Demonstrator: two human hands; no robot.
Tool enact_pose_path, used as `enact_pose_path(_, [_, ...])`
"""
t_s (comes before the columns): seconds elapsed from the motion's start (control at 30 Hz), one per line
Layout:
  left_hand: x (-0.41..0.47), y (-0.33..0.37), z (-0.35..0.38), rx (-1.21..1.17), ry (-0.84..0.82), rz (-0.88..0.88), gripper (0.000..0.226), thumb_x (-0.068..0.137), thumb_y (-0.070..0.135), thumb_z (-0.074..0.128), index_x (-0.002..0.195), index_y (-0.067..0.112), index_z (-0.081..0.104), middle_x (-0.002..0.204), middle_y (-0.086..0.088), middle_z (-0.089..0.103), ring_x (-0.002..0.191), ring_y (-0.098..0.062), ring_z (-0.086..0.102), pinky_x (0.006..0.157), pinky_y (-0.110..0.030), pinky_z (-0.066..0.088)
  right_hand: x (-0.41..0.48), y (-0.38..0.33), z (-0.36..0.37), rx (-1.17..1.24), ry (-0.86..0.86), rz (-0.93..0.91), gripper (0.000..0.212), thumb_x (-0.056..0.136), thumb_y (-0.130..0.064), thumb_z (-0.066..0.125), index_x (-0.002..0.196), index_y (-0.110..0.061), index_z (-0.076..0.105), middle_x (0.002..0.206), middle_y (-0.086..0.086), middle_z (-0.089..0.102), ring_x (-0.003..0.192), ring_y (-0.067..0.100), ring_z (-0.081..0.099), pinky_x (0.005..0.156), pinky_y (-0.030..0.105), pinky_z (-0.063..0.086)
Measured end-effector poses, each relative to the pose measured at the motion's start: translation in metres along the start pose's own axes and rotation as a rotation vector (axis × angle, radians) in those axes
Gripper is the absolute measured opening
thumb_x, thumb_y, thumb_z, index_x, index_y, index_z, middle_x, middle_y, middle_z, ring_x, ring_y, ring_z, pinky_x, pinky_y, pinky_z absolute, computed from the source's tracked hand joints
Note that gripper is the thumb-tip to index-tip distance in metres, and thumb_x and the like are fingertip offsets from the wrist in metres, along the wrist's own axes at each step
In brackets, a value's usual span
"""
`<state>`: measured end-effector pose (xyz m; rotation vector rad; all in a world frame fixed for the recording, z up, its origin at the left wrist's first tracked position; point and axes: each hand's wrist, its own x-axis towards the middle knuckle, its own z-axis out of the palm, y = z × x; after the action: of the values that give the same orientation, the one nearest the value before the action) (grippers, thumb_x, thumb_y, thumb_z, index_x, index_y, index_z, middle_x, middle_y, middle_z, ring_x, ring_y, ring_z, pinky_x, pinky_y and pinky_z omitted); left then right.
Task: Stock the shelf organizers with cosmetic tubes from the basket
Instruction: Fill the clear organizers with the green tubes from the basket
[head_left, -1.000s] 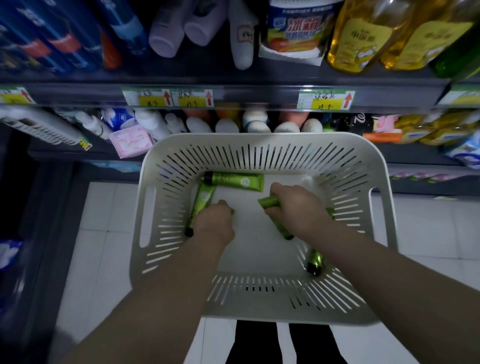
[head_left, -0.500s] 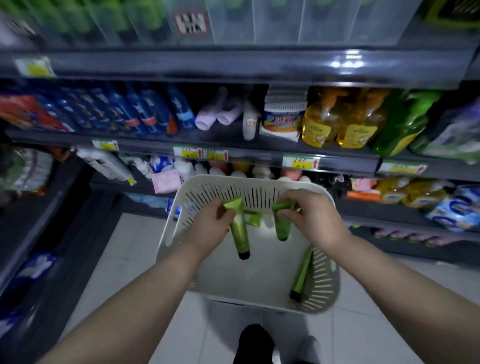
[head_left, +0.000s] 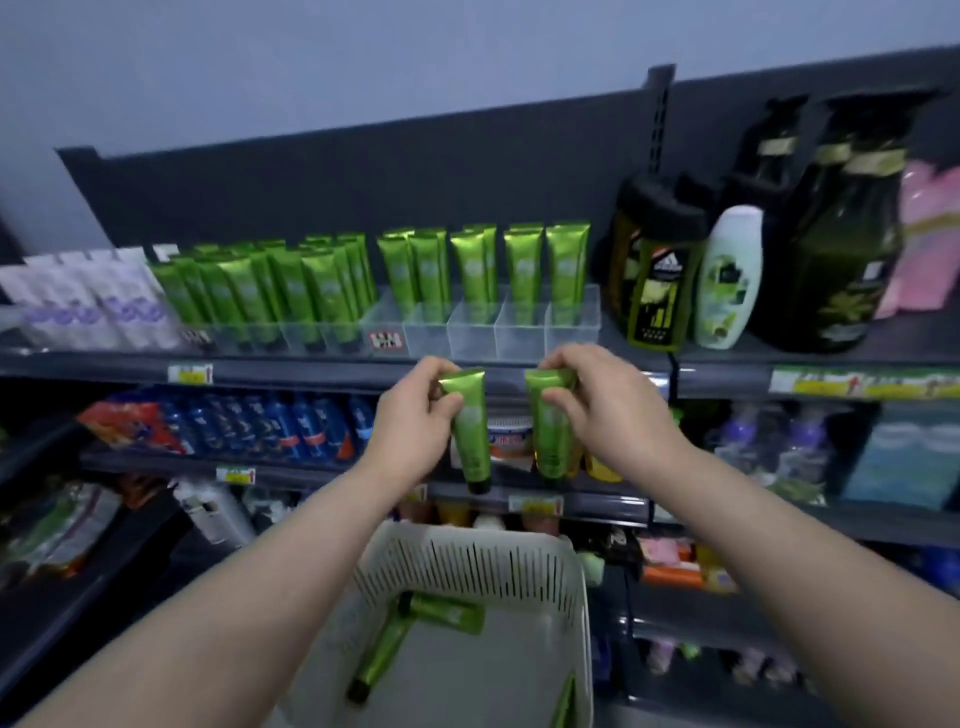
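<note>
Dark shop shelving (head_left: 467, 171) fills the frame. Bottom centre, a white slotted basket (head_left: 467, 564) holds loose green tubes (head_left: 447, 616); clear plastic organizers (head_left: 519, 332) sit upper centre. Mid-frame, left grip (head_left: 415, 421) grasps one green cosmetic tube (head_left: 470, 431), right grip (head_left: 608, 410) a second tube (head_left: 550, 441).

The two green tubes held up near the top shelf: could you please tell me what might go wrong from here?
1. The left hand and right hand pinch the left tube and right tube only near their crimped tops, so one may slip and miss the basket.
2. Lowering both into the narrow cells of the clear organizer might topple the standing tubes behind.
</note>
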<state>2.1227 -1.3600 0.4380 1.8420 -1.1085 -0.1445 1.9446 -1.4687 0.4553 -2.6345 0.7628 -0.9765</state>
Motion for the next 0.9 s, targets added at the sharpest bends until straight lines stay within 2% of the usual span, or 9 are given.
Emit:
enact_pose_path(0.1, [0.034,0.031,-0.016,-0.069,0.045,0.094,0.019,0.094,0.015,0.057,0.101,0.032,0.055,0.076,-0.006,0.057,0.077,-0.029,0.062,0.077,-0.052,0.056,0.042,-0.008,-0.033,-0.053,0.141,0.018,0.023,0.092,-0.030,0.058,0.115,-0.024,0.054,0.109,-0.001,0.060,0.093,0.023,0.060,0.073,0.038,0.050])
enact_pose_path(0.17, [0.058,0.050,-0.025,-0.117,0.094,0.143,0.020,0.093,0.013,0.057,0.101,0.031,0.055,0.070,0.002,0.050,0.068,-0.020,0.057,0.075,-0.052,0.057,0.071,-0.013,-0.050,-0.071,0.226,0.041,0.023,0.094,-0.028,0.056,0.116,-0.023,0.054,0.111,0.001,0.059,0.096,0.025,0.059,0.075,0.040,0.049])
enact_pose_path(0.23, [0.082,0.065,-0.031,-0.181,0.133,0.180,0.020,0.092,0.009,0.057,0.099,0.029,0.056,0.071,-0.001,0.051,0.066,-0.017,0.056,0.072,-0.051,0.058,0.097,-0.016,-0.058,-0.080,0.297,0.060,0.021,0.095,-0.025,0.054,0.115,-0.022,0.053,0.111,0.001,0.059,0.099,0.025,0.058,0.077,0.042,0.049])
enact_pose_path(0.3, [0.103,0.075,-0.034,-0.216,0.169,0.197,0.022,0.091,0.009,0.057,0.094,0.031,0.055,0.076,-0.007,0.056,0.069,-0.024,0.061,0.071,-0.050,0.058,0.118,-0.016,-0.059,-0.103,0.337,0.087,0.021,0.095,-0.023,0.053,0.115,-0.021,0.052,0.110,0.001,0.059,0.101,0.025,0.057,0.077,0.043,0.049])
enact_pose_path(0.4, [0.130,0.082,-0.031,-0.237,0.204,0.218,0.026,0.089,0.010,0.058,0.090,0.036,0.055,0.078,-0.004,0.061,0.078,-0.029,0.064,0.074,-0.048,0.058,0.140,-0.009,-0.047,-0.150,0.295,0.149,0.019,0.095,-0.022,0.052,0.114,-0.021,0.052,0.111,0.002,0.059,0.103,0.026,0.056,0.076,0.042,0.048])
enact_pose_path(0.5, [0.151,0.083,-0.020,-0.188,0.166,0.243,0.019,0.091,0.008,0.057,0.096,0.027,0.057,0.077,0.002,0.059,0.070,-0.020,0.057,0.069,-0.035,0.054,0.150,0.006,-0.027,-0.200,0.211,0.200,0.017,0.096,-0.023,0.051,0.113,-0.021,0.052,0.110,0.003,0.060,0.102,0.028,0.057,0.075,0.041,0.049])
enact_pose_path(0.63, [0.170,0.077,0.002,-0.111,0.073,0.226,0.016,0.092,0.009,0.056,0.101,0.023,0.058,0.078,0.000,0.058,0.068,-0.020,0.055,0.063,-0.025,0.042,0.154,0.023,-0.009,-0.259,0.106,0.256,0.021,0.097,-0.024,0.050,0.117,-0.021,0.050,0.111,0.005,0.059,0.099,0.030,0.057,0.070,0.036,0.044])
enact_pose_path(0.8, [0.180,0.068,0.024,0.056,-0.036,0.175,0.019,0.093,0.013,0.056,0.109,0.023,0.056,0.090,-0.002,0.062,0.076,-0.021,0.056,0.071,-0.033,0.049,0.159,0.034,-0.002,-0.278,0.038,0.304,0.024,0.096,-0.024,0.052,0.119,-0.019,0.048,0.117,0.005,0.059,0.102,0.030,0.058,0.074,0.036,0.045])
enact_pose_path(0.9, [0.180,0.062,0.033,0.105,-0.079,0.153,0.023,0.095,0.012,0.054,0.115,0.022,0.053,0.089,0.001,0.058,0.072,-0.018,0.055,0.073,-0.036,0.052,0.158,0.037,0.003,-0.255,0.017,0.337,0.024,0.095,-0.021,0.053,0.118,-0.018,0.049,0.118,0.004,0.058,0.103,0.029,0.058,0.076,0.036,0.045])
